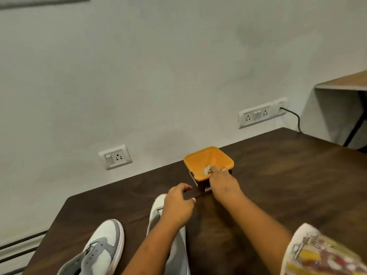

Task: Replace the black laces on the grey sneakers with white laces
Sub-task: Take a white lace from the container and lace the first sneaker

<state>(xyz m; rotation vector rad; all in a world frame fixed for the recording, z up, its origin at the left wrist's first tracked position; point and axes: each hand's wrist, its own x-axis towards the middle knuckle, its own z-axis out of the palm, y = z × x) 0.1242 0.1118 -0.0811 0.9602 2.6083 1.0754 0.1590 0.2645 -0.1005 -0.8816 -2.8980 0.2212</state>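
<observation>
Closest to me, at the lower right, is my printed sleeve (317,253), and both forearms run out from the bottom edge over the dark wooden table (288,175). Down at the lower left lies one grey and white sneaker (95,247), toe pointing away from me, its tongue up and its eyelets showing as a row of dark dots. Just right of it lies the second sneaker (157,205), mostly hidden under my left forearm, so only its pale toe and a strip of its side show.

My left hand (177,207) hangs over that toe with the fingers loosely curled and a gap between thumb and fingertips; I can make out nothing held in it.

Further out, my right hand (224,183) reaches into an orange container (200,159) that stands near the table's far edge. Its fingertips are drawn together on a small bundle of white laces (207,170) lying low inside the near wall, and one finger rests on the rim. The container's outer side below the rim is dark, with a label too blurred to read.

Beyond the table, the pale wall carries a single socket plate (116,156) on the left and a longer socket strip (258,115) on the right, with a black cord (295,118) dropping from it behind the table. Farthest right stands another desk (345,80).
</observation>
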